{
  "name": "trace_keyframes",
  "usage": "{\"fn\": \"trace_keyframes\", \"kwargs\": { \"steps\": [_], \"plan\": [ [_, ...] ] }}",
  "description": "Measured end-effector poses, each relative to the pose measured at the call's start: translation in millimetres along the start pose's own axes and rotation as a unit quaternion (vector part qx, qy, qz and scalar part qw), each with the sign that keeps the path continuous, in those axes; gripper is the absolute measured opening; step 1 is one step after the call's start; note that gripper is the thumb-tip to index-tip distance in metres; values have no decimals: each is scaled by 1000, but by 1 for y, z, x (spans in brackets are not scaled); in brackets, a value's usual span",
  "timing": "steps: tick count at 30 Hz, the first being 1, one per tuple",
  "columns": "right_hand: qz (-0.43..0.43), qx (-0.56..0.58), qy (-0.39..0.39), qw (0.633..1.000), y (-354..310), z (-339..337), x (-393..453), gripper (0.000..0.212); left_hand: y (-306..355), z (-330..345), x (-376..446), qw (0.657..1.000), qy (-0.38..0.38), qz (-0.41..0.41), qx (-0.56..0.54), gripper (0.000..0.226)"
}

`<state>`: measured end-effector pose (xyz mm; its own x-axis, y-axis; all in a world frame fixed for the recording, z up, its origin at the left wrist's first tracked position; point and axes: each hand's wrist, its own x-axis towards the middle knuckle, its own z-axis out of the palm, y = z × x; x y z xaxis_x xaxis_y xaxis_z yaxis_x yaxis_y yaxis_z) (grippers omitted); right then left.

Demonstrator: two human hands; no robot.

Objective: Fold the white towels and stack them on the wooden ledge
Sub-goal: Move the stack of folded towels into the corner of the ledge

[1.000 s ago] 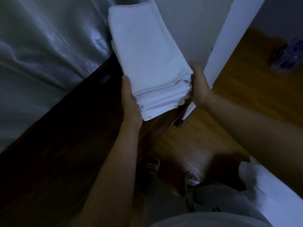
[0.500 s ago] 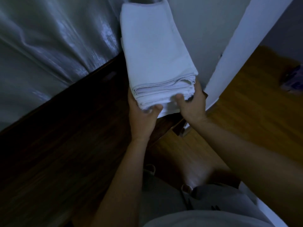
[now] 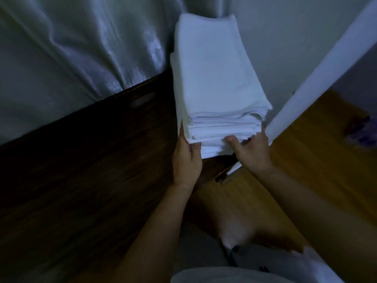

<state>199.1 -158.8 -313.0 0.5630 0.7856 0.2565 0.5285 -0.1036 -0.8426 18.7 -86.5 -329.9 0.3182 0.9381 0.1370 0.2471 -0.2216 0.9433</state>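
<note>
White towels (image 3: pixel 212 78): folded and stacked, resting on the far right end of the ledge, against the pale wall; layered near edges facing the hands.
Left hand (image 3: pixel 186 160): at the stack's near left corner; fingers straight along the left side, thumb pressed on the front edge of a lower layer; flat contact, no curl round anything.
Right hand (image 3: pixel 250 153): at the stack's near right corner; thumb on the front of the lower layers, fingers tucked round the right side, gripping that corner.
Wooden ledge (image 3: pixel 91 160): dark, running from lower left to the stack.
Curtain (image 3: pixel 71 48): grey, shiny, behind the ledge, just left of the stack.
Floor (image 3: pixel 316 150): lighter wood, right of the ledge.
</note>
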Motion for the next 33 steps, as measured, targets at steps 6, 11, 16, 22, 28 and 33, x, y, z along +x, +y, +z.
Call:
{"fn": "trace_keyframes", "kwargs": {
  "steps": [6, 11, 16, 22, 28, 33],
  "plan": [
    [-83, -39, 34, 995, -18, -54, -16, 73, 6, -11, -9, 988, 49, 107, -98, 80],
    [-288, -69, 86, 951, -141, -55, 70, 34, 59, -4, 12, 966, 124, 145, -172, 85],
    [-303, -371, -249, 842, -218, 53, 165, 37, 77, 9, 19, 972, 158, 100, -144, 52],
    [-148, -701, -397, 573, -210, 136, 220, 65, 74, -14, 27, 970, 107, 35, -216, 47],
    [-102, -790, -383, 467, -194, 166, 224, 100, 77, -33, 49, 969, -44, -50, -236, 83],
    [-121, -827, -369, 407, -206, 173, 208, 99, 61, -37, 41, 935, -116, -170, -288, 91]
  ]
}}
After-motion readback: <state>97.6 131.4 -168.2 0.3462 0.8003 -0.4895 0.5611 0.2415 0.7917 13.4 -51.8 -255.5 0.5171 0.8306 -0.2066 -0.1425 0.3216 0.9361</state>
